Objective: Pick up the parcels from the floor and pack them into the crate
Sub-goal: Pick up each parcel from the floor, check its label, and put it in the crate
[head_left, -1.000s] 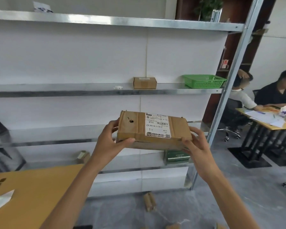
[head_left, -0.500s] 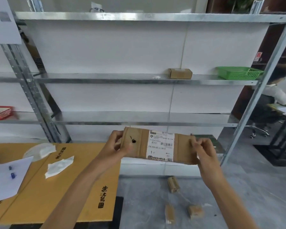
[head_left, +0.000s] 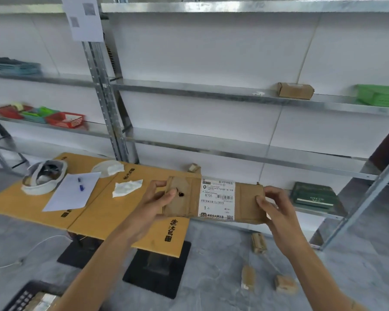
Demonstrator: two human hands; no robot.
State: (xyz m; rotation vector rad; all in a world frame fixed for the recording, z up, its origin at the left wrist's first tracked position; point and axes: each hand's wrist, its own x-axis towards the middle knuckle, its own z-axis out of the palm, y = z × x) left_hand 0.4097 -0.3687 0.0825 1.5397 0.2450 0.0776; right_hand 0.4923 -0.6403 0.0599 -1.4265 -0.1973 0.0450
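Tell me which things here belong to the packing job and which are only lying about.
Job: labelled parcel, held by left hand and right hand; small parcels on the floor; dark crate, bottom left.
Lying about: paper sheet, tissue, red baskets, green box, brown box on the shelf.

Matt brown cardboard parcel with smooth white paper label; shiny metal shelving.

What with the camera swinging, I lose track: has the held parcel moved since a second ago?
Yes. The parcel went down and left: formerly above the dark green box, now level with it.
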